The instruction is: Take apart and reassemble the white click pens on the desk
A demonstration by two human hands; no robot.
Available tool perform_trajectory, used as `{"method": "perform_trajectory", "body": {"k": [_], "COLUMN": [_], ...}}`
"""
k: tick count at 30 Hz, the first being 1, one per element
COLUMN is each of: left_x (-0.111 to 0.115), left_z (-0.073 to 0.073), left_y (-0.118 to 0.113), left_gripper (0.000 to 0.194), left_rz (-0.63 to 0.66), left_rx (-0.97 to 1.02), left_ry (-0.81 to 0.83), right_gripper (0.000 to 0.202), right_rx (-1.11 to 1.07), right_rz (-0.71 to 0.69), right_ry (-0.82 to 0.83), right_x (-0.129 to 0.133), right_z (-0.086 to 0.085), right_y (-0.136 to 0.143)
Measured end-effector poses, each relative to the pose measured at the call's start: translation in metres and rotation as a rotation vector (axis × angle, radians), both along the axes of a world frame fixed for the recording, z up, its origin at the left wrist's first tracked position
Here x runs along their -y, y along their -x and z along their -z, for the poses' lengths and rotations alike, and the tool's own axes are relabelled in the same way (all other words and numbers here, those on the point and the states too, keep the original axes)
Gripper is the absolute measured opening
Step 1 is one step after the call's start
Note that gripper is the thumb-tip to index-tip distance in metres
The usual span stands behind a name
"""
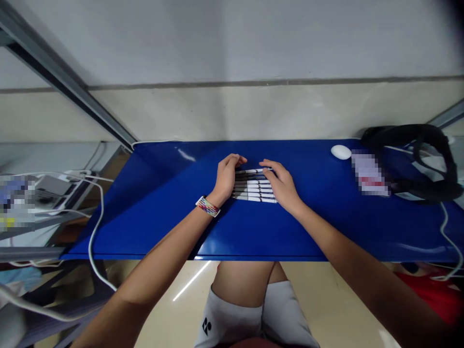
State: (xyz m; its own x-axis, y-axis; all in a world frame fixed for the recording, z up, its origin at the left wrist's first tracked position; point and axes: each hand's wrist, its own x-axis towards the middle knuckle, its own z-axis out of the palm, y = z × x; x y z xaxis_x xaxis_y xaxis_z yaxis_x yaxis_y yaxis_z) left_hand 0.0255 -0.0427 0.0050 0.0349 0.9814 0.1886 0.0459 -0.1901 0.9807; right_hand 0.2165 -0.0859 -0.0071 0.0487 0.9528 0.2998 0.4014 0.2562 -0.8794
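- White pens point(253, 185), one of them darker, lie side by side in a close row at the middle of a glossy blue desk point(253, 232), between a person's two hands.
- The left hand point(227, 176), open and cupped, borders the row's left ends; a patterned bracelet point(208, 206) circles the wrist.
- The right hand point(281, 181), loosely curved and not closed, covers some right ends.
- Done, by appearance: the pens are gathered and roughly parallel. Left, perhaps: evening the ends, as the nearest pens seem to reach farther right; the covered ends cannot be judged.
- At the desk's right, a white oval object point(341, 152) sits beside a blurred packet point(370, 173) and a black looped item point(449, 169).
- Behind, a pale wall point(232, 111); at left, a metal frame point(72, 79) and a white cable point(97, 222).
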Motion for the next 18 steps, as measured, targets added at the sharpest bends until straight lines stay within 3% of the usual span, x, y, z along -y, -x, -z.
{"method": "perform_trajectory", "body": {"k": [18], "left_x": [0.0009], "left_z": [-0.0029], "left_y": [-0.0025], "left_gripper": [0.035], "left_rz": [-0.004], "left_rx": [0.003], "left_ry": [-0.007], "right_gripper": [0.025], "right_rx": [0.081], "right_rz": [0.026], "right_ry": [-0.015], "right_x": [-0.0012], "right_z": [-0.0046], "right_y": [0.006]}}
